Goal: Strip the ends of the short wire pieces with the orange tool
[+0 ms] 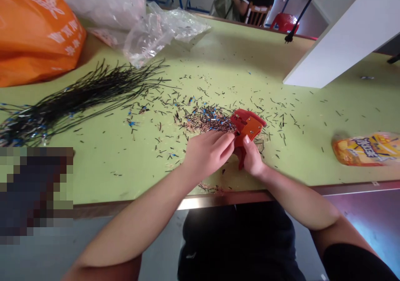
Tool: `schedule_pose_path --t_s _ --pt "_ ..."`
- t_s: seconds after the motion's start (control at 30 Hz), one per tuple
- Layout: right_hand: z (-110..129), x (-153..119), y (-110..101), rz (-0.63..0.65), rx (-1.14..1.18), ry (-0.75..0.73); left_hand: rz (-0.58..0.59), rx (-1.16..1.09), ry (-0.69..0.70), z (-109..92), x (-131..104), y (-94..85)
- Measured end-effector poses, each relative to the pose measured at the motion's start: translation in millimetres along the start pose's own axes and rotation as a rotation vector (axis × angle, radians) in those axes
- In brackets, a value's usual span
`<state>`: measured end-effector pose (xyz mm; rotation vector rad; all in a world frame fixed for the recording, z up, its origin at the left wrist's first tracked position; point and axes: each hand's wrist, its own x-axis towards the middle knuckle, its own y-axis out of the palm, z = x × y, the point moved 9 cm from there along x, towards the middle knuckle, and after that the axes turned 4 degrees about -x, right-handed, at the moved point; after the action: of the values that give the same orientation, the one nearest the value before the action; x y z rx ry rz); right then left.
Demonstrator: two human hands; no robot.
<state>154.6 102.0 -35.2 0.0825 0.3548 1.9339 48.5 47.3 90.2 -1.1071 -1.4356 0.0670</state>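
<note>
My right hand is closed around a red and orange wire stripper, its thumb on the orange side plate. Close by on the left, my left hand has its fingers pinched together at the tool's jaw side. Whatever lies between those fingers is hidden. Under and beside the stripper is a heap of short black wire offcuts mixed with blue bits and copper-coloured strands. A bundle of long black wires lies to the left, with blue and silvery ends at its near side.
Clear plastic bags and an orange bag stand at the back left. A white panel rises at the right, near a hanging black plug. An orange-yellow packaged item lies at right. Black scraps dot the green tabletop.
</note>
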Motion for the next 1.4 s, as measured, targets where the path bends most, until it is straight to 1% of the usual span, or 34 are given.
schedule_pose_path --t_s 0.13,0.23,0.33,0.43,0.6,0.67,0.7,0.87,0.97,1.03,1.1,1.17,1.23,1.3,1.4 --pt "5 -2 -5 -0.086 -0.065 -0.009 0.026 -0.009 -0.004 -1 -1 3.2" --pt "10 -4 -6 -0.129 -0.108 -0.03 0.018 -0.015 0.007 -2 -1 2.7" --pt "13 -5 0 -0.109 -0.115 -0.019 -0.011 -0.018 0.019 -4 0 -0.8" --pt "12 -6 6 -0.069 -0.126 0.003 -0.014 -0.024 0.019 -5 0 -1.3" --pt "11 -1 4 -0.07 -0.1 0.015 -0.032 -0.094 -0.005 -3 -2 -1.1" --pt "14 4 6 -0.002 -0.042 0.039 -0.037 -0.154 -0.057 4 -2 -1.9" --pt "16 6 9 0.052 -0.009 0.063 -0.036 -0.186 -0.099 9 -1 -2.3" --pt "24 5 24 0.347 0.102 0.19 -0.044 -0.305 -0.375 48 -4 -4.5" --pt "23 0 30 0.448 0.122 0.226 -0.04 -0.411 -0.462 63 -9 0.8" --pt "21 -3 33 0.485 0.125 0.236 -0.031 -0.493 -0.49 68 -13 6.9" --pt "20 -5 35 0.515 0.13 0.243 -0.017 -0.521 -0.5 69 -16 11.4" --pt "19 -7 37 0.538 0.135 0.253 -0.007 -0.477 -0.494 69 -16 11.6" --pt "19 -8 36 0.548 0.125 0.261 -0.012 -0.397 -0.479 68 -14 7.7" --pt "18 -7 35 0.547 0.107 0.258 -0.016 -0.33 -0.468 66 -11 3.6" --pt "16 -5 33 0.525 0.077 0.23 0.006 -0.279 -0.462 64 -9 2.2"
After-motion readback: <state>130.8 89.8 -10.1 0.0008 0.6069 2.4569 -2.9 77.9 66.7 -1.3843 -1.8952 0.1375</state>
